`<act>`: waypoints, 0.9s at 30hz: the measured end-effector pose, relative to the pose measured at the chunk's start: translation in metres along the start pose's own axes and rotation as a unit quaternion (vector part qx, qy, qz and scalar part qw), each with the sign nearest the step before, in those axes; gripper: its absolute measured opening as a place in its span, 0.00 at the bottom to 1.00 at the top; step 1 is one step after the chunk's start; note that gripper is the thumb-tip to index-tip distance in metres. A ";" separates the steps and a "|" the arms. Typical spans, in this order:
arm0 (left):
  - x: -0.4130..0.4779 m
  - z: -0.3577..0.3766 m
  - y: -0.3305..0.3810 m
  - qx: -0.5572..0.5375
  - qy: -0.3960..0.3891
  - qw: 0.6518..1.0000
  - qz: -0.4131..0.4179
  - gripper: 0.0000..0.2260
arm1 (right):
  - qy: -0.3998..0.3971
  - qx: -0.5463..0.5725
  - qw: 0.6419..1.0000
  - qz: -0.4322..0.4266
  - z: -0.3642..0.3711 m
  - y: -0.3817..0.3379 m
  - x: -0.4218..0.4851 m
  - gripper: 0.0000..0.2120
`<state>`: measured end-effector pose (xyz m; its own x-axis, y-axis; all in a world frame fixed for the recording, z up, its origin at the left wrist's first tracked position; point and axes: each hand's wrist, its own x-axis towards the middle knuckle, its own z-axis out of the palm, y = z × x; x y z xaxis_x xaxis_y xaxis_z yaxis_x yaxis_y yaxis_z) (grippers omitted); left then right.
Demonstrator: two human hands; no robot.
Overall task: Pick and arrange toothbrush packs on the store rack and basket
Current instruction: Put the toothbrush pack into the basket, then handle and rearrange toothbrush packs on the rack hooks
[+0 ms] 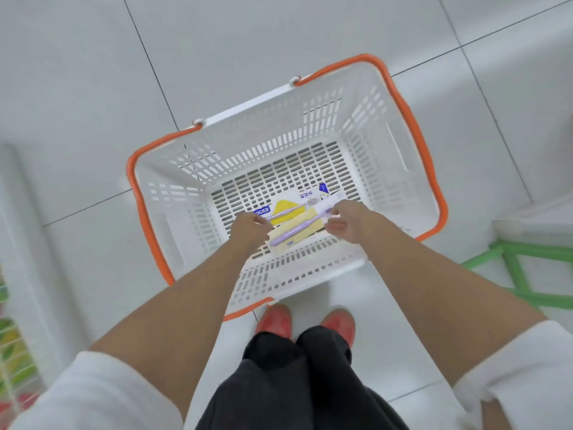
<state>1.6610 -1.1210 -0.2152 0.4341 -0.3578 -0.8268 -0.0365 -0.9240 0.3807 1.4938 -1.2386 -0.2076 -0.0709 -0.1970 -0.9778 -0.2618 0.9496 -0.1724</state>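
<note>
i am reaching into the basket [384, 141], where the toothbrush pack [299, 231] is lying slantwise, near-left to far-right, between my hands: left hand [249, 226] curling onto its near end, right hand [344, 221] at its far end, thumb parted, grip unclear.

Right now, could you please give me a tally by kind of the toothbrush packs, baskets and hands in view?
Toothbrush packs: 2, the nearer pack and the farther pack
Basket: 1
Hands: 2, the left hand and the right hand
Total: 5
</note>
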 end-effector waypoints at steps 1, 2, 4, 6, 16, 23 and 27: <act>-0.017 -0.007 0.013 -0.015 0.000 1.000 0.008 0.06 | 0.003 0.031 0.999 -0.019 -0.003 -0.005 -0.022 0.09; -0.038 -0.014 0.027 -0.024 -0.001 1.000 0.018 0.09 | 0.007 0.056 0.998 -0.038 -0.007 -0.009 -0.048 0.06; -0.087 -0.029 0.060 -0.024 -0.011 0.999 0.037 0.11 | 0.009 0.088 0.994 -0.068 -0.017 -0.019 -0.108 0.03; -0.142 -0.045 0.096 -0.011 -0.028 0.998 0.057 0.12 | 0.003 0.102 0.990 -0.095 -0.027 -0.029 -0.176 0.04; -0.426 -0.143 0.243 -0.014 -0.061 0.978 0.200 0.13 | -0.008 0.227 0.955 -0.193 -0.110 -0.037 -0.508 0.04; -0.575 -0.138 0.288 0.040 -0.151 0.942 0.296 0.10 | 0.089 0.414 0.865 -0.270 -0.184 0.027 -0.625 0.03; -0.630 -0.084 0.299 0.101 -0.206 0.920 0.319 0.04 | 0.133 0.492 0.817 -0.270 -0.239 0.069 -0.634 0.05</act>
<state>1.4525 -1.1608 0.4542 -0.1094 -0.8181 -0.5646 -0.3498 -0.5000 0.7922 1.2903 -1.1066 0.4285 -0.4412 -0.5739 -0.6899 0.5665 0.4181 -0.7101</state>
